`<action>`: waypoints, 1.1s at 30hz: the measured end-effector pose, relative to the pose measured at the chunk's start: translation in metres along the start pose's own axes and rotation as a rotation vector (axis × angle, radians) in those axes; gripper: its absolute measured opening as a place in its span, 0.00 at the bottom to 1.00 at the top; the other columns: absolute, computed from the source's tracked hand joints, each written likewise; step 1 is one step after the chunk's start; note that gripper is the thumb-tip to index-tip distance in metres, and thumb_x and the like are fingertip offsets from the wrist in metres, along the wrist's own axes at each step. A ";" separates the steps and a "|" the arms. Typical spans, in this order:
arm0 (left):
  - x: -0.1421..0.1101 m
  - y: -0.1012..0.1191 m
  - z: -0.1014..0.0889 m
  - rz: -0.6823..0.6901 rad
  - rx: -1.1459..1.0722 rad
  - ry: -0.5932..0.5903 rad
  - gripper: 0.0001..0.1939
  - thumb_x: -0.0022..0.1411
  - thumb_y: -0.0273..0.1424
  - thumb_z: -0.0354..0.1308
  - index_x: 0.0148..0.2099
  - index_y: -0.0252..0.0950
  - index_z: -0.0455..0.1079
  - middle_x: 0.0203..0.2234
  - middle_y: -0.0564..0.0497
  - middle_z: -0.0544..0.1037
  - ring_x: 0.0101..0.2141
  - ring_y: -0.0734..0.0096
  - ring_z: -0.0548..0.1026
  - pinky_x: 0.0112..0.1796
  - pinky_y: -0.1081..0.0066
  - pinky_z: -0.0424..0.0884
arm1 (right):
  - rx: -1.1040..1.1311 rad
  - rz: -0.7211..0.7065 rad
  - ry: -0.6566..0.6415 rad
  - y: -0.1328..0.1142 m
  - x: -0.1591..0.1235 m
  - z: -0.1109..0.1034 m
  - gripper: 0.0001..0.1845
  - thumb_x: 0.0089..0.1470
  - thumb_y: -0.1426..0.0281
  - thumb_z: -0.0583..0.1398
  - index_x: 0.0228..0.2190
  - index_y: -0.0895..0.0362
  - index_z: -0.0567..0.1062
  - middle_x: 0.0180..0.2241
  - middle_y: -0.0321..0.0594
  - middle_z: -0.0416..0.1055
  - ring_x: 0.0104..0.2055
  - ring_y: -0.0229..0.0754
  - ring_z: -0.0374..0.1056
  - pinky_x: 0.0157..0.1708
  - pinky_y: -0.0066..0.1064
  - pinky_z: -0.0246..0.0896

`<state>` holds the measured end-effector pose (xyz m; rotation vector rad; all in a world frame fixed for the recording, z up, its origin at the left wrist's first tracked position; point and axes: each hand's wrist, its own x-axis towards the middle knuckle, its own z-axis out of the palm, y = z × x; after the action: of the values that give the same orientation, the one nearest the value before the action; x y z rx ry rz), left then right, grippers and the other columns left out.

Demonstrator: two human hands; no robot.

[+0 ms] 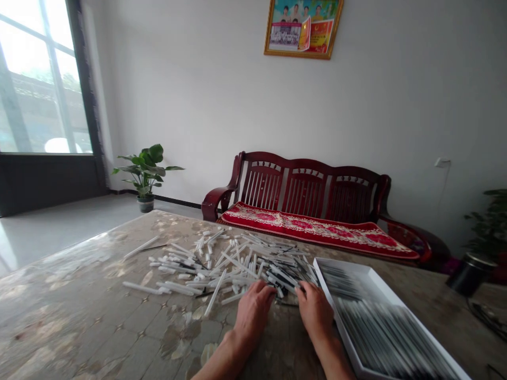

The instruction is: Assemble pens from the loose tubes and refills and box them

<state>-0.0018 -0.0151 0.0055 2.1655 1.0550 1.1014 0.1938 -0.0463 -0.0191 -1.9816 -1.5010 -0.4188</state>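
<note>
Pile [225, 269] of white plastic tubes, some with black parts, lies loose on the table [79, 295]. Left hand [253, 311] and right hand [315, 311] rest at the pile's near edge, fingers [271, 295] curled down among the tubes; whether either hand grips one, I cannot tell. Right of the pile sits an open white tray [340, 322] packed with rows of tubes. Behind the pile stands a red wooden bench [304, 190], and farther back to its left, a potted plant [146, 174].

Loose heap of white plastic tubes [233, 264]
</note>
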 end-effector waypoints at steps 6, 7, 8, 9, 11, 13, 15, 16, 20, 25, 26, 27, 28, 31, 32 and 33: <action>-0.004 0.006 0.020 -0.349 -0.628 0.072 0.13 0.55 0.37 0.59 0.40 0.39 0.79 0.23 0.48 0.80 0.22 0.64 0.75 0.25 0.70 0.70 | 0.323 -0.003 -0.020 -0.025 -0.005 -0.008 0.15 0.58 0.62 0.55 0.37 0.54 0.80 0.36 0.44 0.79 0.38 0.46 0.75 0.39 0.33 0.68; -0.002 0.006 0.021 -0.421 -0.721 0.081 0.15 0.54 0.40 0.60 0.41 0.38 0.78 0.22 0.49 0.79 0.21 0.66 0.74 0.21 0.72 0.67 | 0.371 -0.041 -0.031 -0.031 -0.007 -0.011 0.14 0.58 0.63 0.56 0.36 0.54 0.80 0.36 0.43 0.79 0.38 0.45 0.74 0.38 0.32 0.68; 0.000 0.005 0.022 -0.477 -0.812 0.087 0.17 0.52 0.42 0.61 0.40 0.37 0.77 0.22 0.50 0.79 0.20 0.67 0.73 0.19 0.73 0.65 | 0.411 -0.080 -0.043 -0.037 -0.009 -0.013 0.14 0.57 0.63 0.56 0.36 0.54 0.80 0.35 0.43 0.78 0.37 0.45 0.74 0.38 0.32 0.68; 0.002 0.003 0.023 -0.517 -0.894 0.097 0.17 0.51 0.43 0.62 0.38 0.36 0.76 0.22 0.51 0.78 0.21 0.68 0.73 0.19 0.75 0.64 | 0.442 -0.119 -0.058 -0.042 -0.010 -0.015 0.12 0.57 0.64 0.57 0.35 0.53 0.80 0.33 0.43 0.78 0.36 0.45 0.74 0.37 0.31 0.68; 0.006 0.001 0.023 -0.579 -1.004 0.136 0.16 0.48 0.44 0.64 0.31 0.36 0.73 0.22 0.52 0.77 0.24 0.69 0.74 0.21 0.76 0.64 | 0.495 -0.175 -0.111 -0.049 -0.011 -0.016 0.10 0.54 0.66 0.59 0.34 0.53 0.81 0.33 0.42 0.78 0.36 0.45 0.73 0.36 0.31 0.68; 0.008 -0.002 0.024 -0.639 -1.048 0.191 0.17 0.47 0.45 0.65 0.27 0.36 0.69 0.20 0.53 0.75 0.25 0.70 0.75 0.22 0.76 0.65 | 0.561 -0.168 -0.174 -0.051 -0.010 -0.015 0.11 0.51 0.68 0.60 0.37 0.53 0.81 0.34 0.42 0.78 0.35 0.45 0.73 0.36 0.31 0.69; 0.008 -0.005 0.026 -0.680 -1.075 0.237 0.17 0.48 0.45 0.65 0.28 0.37 0.68 0.21 0.54 0.75 0.24 0.69 0.75 0.23 0.75 0.67 | 0.621 -0.087 -0.195 -0.047 -0.005 -0.011 0.14 0.50 0.69 0.60 0.39 0.55 0.80 0.35 0.42 0.78 0.34 0.45 0.74 0.34 0.32 0.70; 0.008 -0.005 0.027 -0.692 -1.087 0.249 0.17 0.49 0.45 0.64 0.29 0.38 0.68 0.21 0.54 0.75 0.24 0.69 0.75 0.23 0.74 0.67 | 0.621 -0.043 -0.182 -0.043 -0.002 -0.009 0.15 0.50 0.70 0.58 0.40 0.55 0.80 0.35 0.43 0.79 0.34 0.45 0.74 0.35 0.33 0.71; 0.008 -0.007 0.033 -0.713 -1.125 0.274 0.13 0.55 0.42 0.61 0.32 0.38 0.68 0.23 0.53 0.76 0.23 0.69 0.76 0.23 0.73 0.69 | 0.373 -0.073 -0.170 -0.032 0.007 -0.006 0.21 0.52 0.76 0.53 0.42 0.52 0.80 0.40 0.42 0.78 0.42 0.45 0.74 0.42 0.33 0.68; 0.012 -0.012 0.036 -0.743 -1.143 0.316 0.10 0.59 0.36 0.61 0.30 0.38 0.64 0.19 0.55 0.73 0.21 0.69 0.76 0.24 0.72 0.71 | 0.018 -0.370 -0.270 -0.038 0.008 -0.003 0.24 0.58 0.79 0.51 0.44 0.45 0.79 0.37 0.37 0.76 0.38 0.40 0.74 0.35 0.27 0.66; 0.012 -0.013 0.036 -0.747 -1.141 0.318 0.11 0.59 0.35 0.61 0.30 0.38 0.63 0.18 0.56 0.73 0.21 0.69 0.76 0.24 0.72 0.71 | -0.035 -0.413 -0.257 -0.039 0.007 -0.001 0.22 0.58 0.79 0.52 0.42 0.46 0.79 0.36 0.36 0.76 0.37 0.40 0.74 0.34 0.26 0.65; 0.013 -0.013 0.036 -0.751 -1.139 0.317 0.10 0.60 0.33 0.61 0.30 0.38 0.63 0.18 0.56 0.73 0.21 0.69 0.77 0.24 0.72 0.72 | -0.075 -0.446 -0.236 -0.039 0.006 0.002 0.20 0.58 0.79 0.53 0.41 0.47 0.79 0.35 0.36 0.76 0.37 0.40 0.73 0.34 0.26 0.65; 0.013 -0.014 0.036 -0.755 -1.137 0.317 0.10 0.60 0.32 0.62 0.30 0.38 0.63 0.18 0.56 0.73 0.21 0.69 0.77 0.24 0.73 0.72 | -0.101 -0.469 -0.214 -0.039 0.006 0.005 0.19 0.58 0.79 0.54 0.39 0.48 0.80 0.34 0.37 0.76 0.37 0.40 0.73 0.34 0.26 0.65; 0.014 -0.012 0.035 -0.769 -1.163 0.320 0.09 0.60 0.30 0.61 0.31 0.37 0.64 0.19 0.56 0.74 0.21 0.70 0.77 0.25 0.73 0.72 | -0.086 -0.488 -0.168 -0.035 0.006 0.009 0.17 0.57 0.80 0.55 0.37 0.51 0.79 0.33 0.38 0.77 0.36 0.41 0.74 0.34 0.27 0.66; 0.014 -0.011 0.034 -0.776 -1.181 0.319 0.08 0.61 0.29 0.61 0.31 0.37 0.64 0.19 0.56 0.74 0.21 0.70 0.78 0.24 0.73 0.72 | -0.051 -0.480 -0.158 -0.033 0.006 0.009 0.17 0.58 0.80 0.54 0.38 0.52 0.79 0.33 0.39 0.77 0.36 0.41 0.74 0.34 0.28 0.67; 0.014 -0.010 0.032 -0.784 -1.204 0.314 0.08 0.61 0.29 0.61 0.31 0.36 0.64 0.19 0.56 0.74 0.21 0.70 0.78 0.24 0.74 0.72 | -0.001 -0.463 -0.144 -0.032 0.006 0.007 0.17 0.58 0.79 0.54 0.39 0.52 0.79 0.34 0.39 0.78 0.36 0.42 0.75 0.35 0.29 0.68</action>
<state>0.0261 -0.0006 -0.0128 0.5739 0.8521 1.1950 0.1650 -0.0314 -0.0120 -1.6821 -2.0574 -0.4725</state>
